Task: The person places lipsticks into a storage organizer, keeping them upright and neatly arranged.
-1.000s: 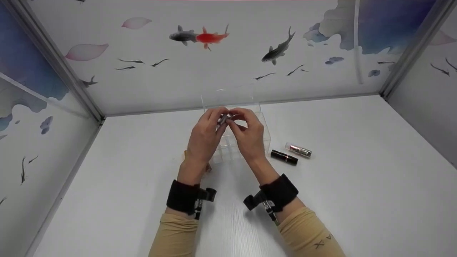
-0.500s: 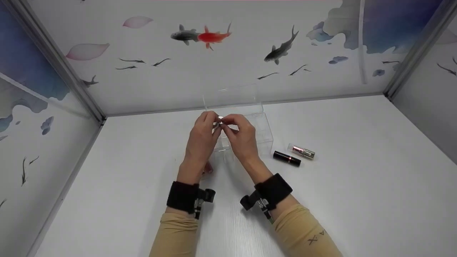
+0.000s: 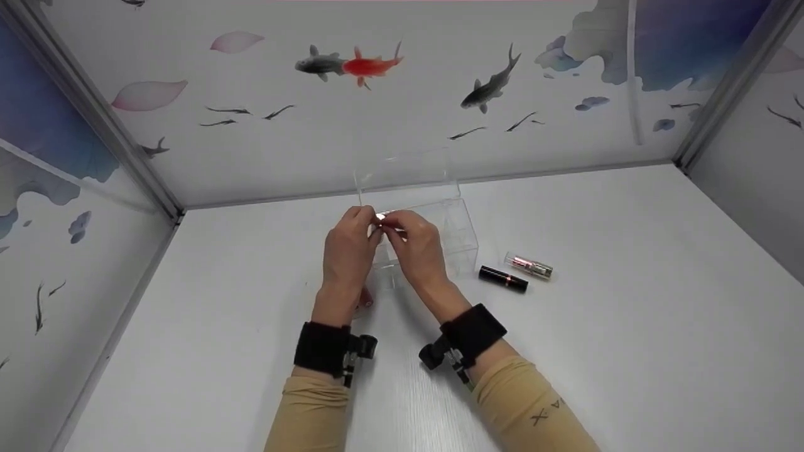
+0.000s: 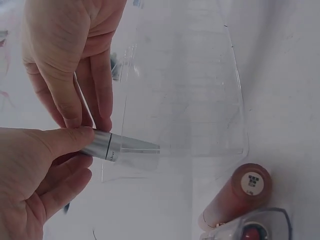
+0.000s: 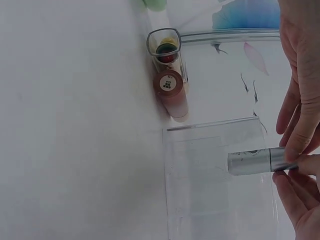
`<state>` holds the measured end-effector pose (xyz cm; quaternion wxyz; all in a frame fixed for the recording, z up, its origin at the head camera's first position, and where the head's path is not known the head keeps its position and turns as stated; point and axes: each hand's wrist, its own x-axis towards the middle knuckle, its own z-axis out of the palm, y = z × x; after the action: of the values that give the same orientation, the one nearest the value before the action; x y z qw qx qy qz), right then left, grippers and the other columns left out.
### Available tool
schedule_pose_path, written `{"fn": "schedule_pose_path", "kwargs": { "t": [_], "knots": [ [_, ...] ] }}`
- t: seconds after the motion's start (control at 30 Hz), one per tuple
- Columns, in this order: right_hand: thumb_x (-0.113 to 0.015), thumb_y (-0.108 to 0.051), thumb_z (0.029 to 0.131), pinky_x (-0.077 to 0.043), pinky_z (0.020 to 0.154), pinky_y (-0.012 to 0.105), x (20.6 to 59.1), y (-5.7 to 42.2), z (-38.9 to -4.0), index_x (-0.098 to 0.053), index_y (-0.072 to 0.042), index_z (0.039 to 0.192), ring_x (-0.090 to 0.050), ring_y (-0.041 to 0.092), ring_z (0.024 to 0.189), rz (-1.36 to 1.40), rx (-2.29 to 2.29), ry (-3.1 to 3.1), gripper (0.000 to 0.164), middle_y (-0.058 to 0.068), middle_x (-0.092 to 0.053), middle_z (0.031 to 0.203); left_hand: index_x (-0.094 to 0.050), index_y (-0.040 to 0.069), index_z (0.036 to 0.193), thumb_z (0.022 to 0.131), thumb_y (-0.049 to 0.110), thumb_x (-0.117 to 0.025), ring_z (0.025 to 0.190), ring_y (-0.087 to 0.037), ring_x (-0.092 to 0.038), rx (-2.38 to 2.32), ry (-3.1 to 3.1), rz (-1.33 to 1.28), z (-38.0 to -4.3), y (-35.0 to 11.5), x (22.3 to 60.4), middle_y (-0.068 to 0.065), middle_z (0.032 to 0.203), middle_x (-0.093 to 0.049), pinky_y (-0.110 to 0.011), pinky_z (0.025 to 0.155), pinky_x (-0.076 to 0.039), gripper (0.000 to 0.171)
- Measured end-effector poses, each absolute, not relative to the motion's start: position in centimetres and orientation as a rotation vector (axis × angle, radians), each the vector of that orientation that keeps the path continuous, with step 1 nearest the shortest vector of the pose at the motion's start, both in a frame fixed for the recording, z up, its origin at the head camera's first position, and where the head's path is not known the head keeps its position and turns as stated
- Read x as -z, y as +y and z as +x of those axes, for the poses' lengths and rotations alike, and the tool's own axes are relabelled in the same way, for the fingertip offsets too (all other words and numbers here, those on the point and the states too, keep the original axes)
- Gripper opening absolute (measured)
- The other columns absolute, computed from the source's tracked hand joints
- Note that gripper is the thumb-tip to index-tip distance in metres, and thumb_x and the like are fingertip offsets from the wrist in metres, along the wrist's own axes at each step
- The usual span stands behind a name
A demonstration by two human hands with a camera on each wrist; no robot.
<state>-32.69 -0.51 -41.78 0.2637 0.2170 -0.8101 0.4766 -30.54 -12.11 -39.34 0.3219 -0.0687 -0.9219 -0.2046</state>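
Note:
Both hands meet over a clear plastic box [image 3: 461,229] in the head view. My left hand [image 3: 348,248] and my right hand [image 3: 418,248] pinch a small silver lipstick tube between their fingertips. In the left wrist view the tube [image 4: 102,146] shows a dark seam and small lettering, its paler end pointing over the box. The right wrist view shows the same tube [image 5: 250,161] lying nearly level, one end covered by fingers of both hands. Whether the tube's parts have separated at the seam I cannot tell.
The box's clear lid [image 3: 408,169] stands raised at the back. Right of the box lie a black lipstick [image 3: 502,279] and a clear-capped lipstick [image 3: 529,266]. A brownish-pink tube [image 4: 235,195] and another clear-capped lipstick [image 4: 255,232] lie near the box's left front.
Both hands have shifted left and slightly nearer with the silver lipstick tube, showing more of the box's right side. The lipsticks on the table lie as before.

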Motion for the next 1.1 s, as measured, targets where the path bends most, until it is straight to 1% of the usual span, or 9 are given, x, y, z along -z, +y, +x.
{"fn": "schedule_pose_path", "kwargs": {
  "t": [0.17, 0.3, 0.47, 0.63, 0.77, 0.9, 1.1],
  "knots": [
    [-0.071, -0.001, 0.089, -0.060, 0.080, 0.021, 42.1, -0.9, -32.7, -0.074, -0.006, 0.099, -0.074, 0.017, 0.095, 0.625, -1.182, -2.210, 0.012, 0.007, -0.076, 0.100, -0.069, 0.005, 0.095, 0.085, 0.007, -0.078, 0.086, -0.024, -0.075, 0.522, -2.449, -0.139, -30.4, -12.4, 39.7, -0.011, 0.099, -0.074, -0.031, 0.074, -0.061, 0.014],
    [-0.071, -0.002, 0.089, -0.060, 0.081, 0.022, 42.5, -1.1, -32.7, -0.075, -0.007, 0.099, -0.074, 0.017, 0.096, 0.651, -1.117, -2.230, 0.012, 0.006, -0.077, 0.100, -0.070, 0.006, 0.094, 0.083, 0.009, -0.080, 0.086, -0.024, -0.075, 0.490, -2.471, -0.094, -30.3, -12.6, 39.9, -0.010, 0.098, -0.075, -0.031, 0.072, -0.061, 0.015],
    [-0.071, -0.003, 0.090, -0.060, 0.082, 0.025, 42.8, -1.1, -32.7, -0.075, -0.007, 0.100, -0.074, 0.017, 0.097, 0.672, -1.045, -2.256, 0.012, 0.006, -0.077, 0.101, -0.074, 0.009, 0.091, 0.082, 0.013, -0.082, 0.086, -0.022, -0.074, 0.426, -2.462, -0.042, -30.3, -12.6, 40.1, -0.006, 0.091, -0.078, -0.031, 0.070, -0.060, 0.013],
    [-0.068, 0.000, 0.091, -0.059, 0.087, 0.026, 42.9, -0.7, -32.8, -0.073, -0.005, 0.105, -0.073, 0.020, 0.100, 0.724, -0.995, -2.294, 0.015, 0.009, -0.076, 0.106, -0.077, 0.010, 0.087, 0.082, 0.015, -0.082, 0.082, -0.023, -0.073, 0.413, -2.445, -0.029, -30.7, -12.5, 40.3, -0.004, 0.084, -0.078, -0.033, 0.068, -0.058, 0.009],
    [-0.068, 0.001, 0.091, -0.058, 0.091, 0.029, 42.7, -0.4, -32.8, -0.073, -0.003, 0.109, -0.072, 0.022, 0.104, 0.743, -0.955, -2.329, 0.019, 0.011, -0.075, 0.109, -0.078, 0.010, 0.086, 0.081, 0.017, -0.083, 0.078, -0.024, -0.072, 0.389, -2.441, -0.037, -30.9, -12.4, 40.2, -0.004, 0.081, -0.078, -0.036, 0.066, -0.057, 0.009],
    [-0.068, 0.001, 0.091, -0.057, 0.094, 0.033, 42.7, -0.5, -32.8, -0.073, -0.002, 0.111, -0.071, 0.023, 0.108, 0.750, -0.934, -2.355, 0.021, 0.012, -0.074, 0.112, -0.079, 0.010, 0.084, 0.080, 0.016, -0.083, 0.075, -0.024, -0.072, 0.370, -2.438, -0.055, -31.1, -12.4, 40.1, -0.004, 0.079, -0.077, -0.037, 0.065, -0.057, 0.008],
    [-0.067, 0.002, 0.091, -0.058, 0.092, 0.033, 42.9, -0.6, -32.9, -0.073, 0.000, 0.111, -0.071, 0.025, 0.107, 0.769, -0.908, -2.379, 0.021, 0.013, -0.075, 0.111, -0.079, 0.009, 0.084, 0.080, 0.012, -0.082, 0.074, -0.022, -0.072, 0.381, -2.445, -0.086, -31.2, -12.6, 40.5, -0.005, 0.079, -0.077, -0.034, 0.064, -0.057, 0.005]
  ]
}}
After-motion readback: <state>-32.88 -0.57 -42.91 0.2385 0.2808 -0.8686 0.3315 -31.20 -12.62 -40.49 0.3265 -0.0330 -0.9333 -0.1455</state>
